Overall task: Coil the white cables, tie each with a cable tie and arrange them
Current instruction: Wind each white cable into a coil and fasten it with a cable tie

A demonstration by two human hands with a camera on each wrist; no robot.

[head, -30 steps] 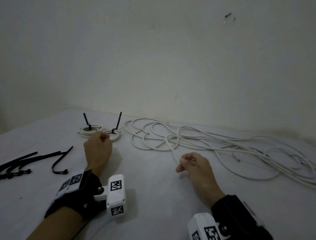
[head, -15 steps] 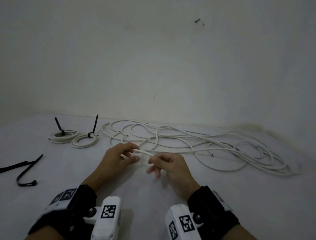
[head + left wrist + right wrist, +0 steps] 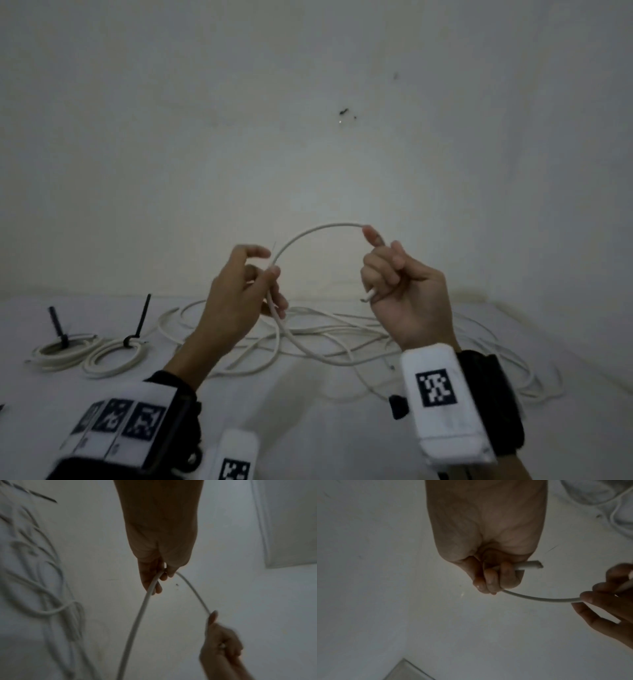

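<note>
White cable (image 3: pixel 318 229) arches in the air between both hands; its cut end (image 3: pixel 368 295) pokes from the right hand (image 3: pixel 407 291), whose fingers are curled round it; the left hand (image 3: pixel 239 291) pinches it between thumb and fingers at nine o'clock of the arch; the rest trails down into a loose tangle (image 3: pixel 342 339) on the bench (image 3: pixel 308 428), partly hidden behind the wrists; two tied coils (image 3: pixel 85 353) lie at nine o'clock, their black ties (image 3: pixel 140 322) upright.
</note>
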